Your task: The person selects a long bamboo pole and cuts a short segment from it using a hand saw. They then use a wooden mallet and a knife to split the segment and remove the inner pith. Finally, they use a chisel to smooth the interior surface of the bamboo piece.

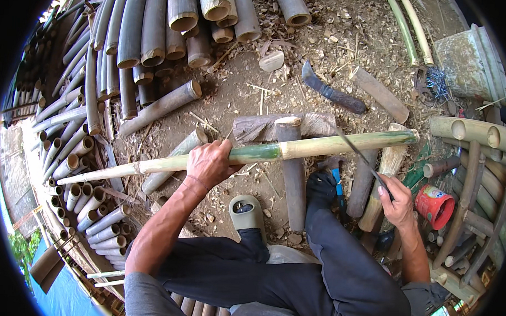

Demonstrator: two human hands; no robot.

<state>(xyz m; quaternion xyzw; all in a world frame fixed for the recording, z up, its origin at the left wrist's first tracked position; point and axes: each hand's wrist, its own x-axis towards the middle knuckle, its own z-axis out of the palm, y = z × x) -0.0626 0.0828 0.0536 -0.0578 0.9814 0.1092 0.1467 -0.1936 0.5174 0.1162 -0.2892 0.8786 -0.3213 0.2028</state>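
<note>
A long bamboo pole lies across in front of me, tapering to the left; parts are green, others pale and stripped of skin. My left hand is closed around it left of the middle. In my right hand is a knife, its thin dark blade seen nearly edge-on and slanting up and left across the pole's right half. Whether the edge touches the pole I cannot tell. Beneath the pole, near its middle, is an upright-looking bamboo piece by a dark log.
A curved knife with a dark handle lies on the chip-strewn ground. By my shoe is a hammer with a blue handle. A red tin and a bamboo rack stand right. Stacked bamboo tubes fill the left and back.
</note>
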